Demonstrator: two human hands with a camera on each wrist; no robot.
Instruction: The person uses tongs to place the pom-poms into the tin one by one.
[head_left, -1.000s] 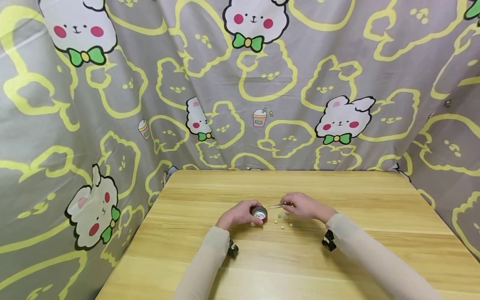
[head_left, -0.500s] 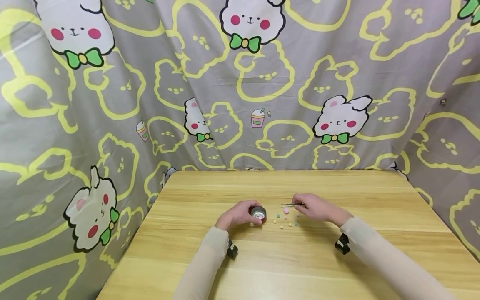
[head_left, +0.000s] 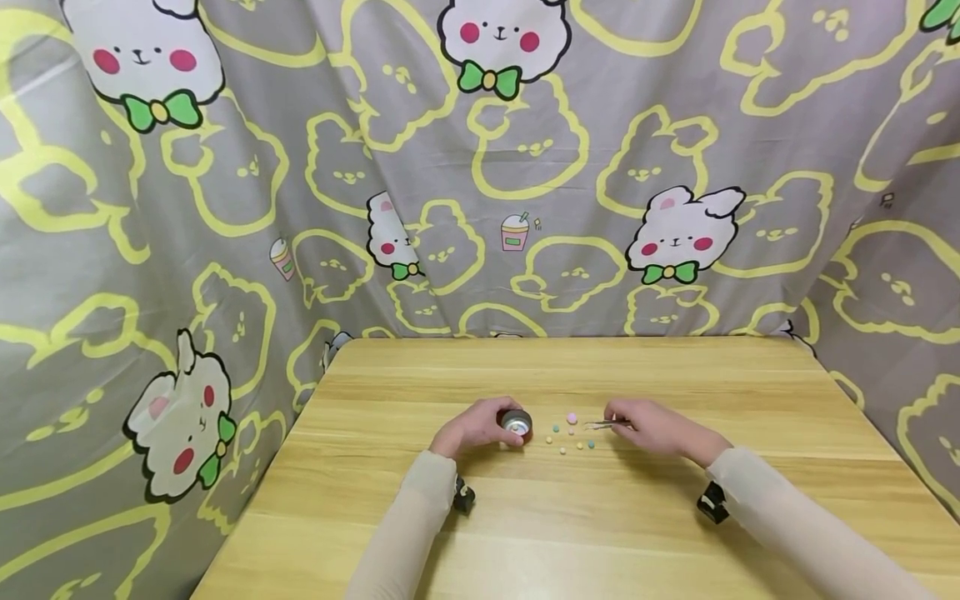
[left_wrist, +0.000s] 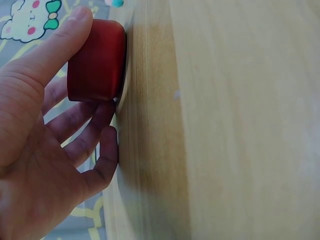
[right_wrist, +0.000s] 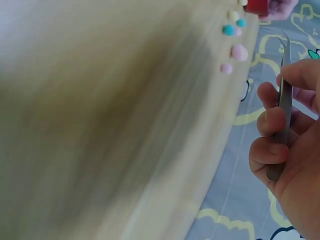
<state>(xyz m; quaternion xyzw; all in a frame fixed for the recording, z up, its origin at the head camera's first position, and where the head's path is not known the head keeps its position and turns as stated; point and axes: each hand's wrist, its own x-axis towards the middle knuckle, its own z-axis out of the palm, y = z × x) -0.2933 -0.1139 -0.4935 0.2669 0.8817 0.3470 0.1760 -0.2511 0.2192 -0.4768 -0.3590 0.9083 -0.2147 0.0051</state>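
Tweezers [head_left: 600, 425] have drawn right, off beads [head_left: 572, 418].

Makeshift home-style recording corner, not a lab or workshop. Light wooden table [head_left: 570, 517] with plain grain top sits enclosed on 3 sides by a hung grey cartoon cloth [head_left: 225, 208] printed with white rabbits, green bows and yellow outlines; the cloth sags and wraps the back, left and right, hiding the room behind. Only small craft-type bits on the tabletop: a little red tin [head_left: 517, 422], a scatter of coloured beads [head_left: 572, 435], thin metal tweezers [head_left: 603, 425]. No machines, shelving or shop fittings visible.
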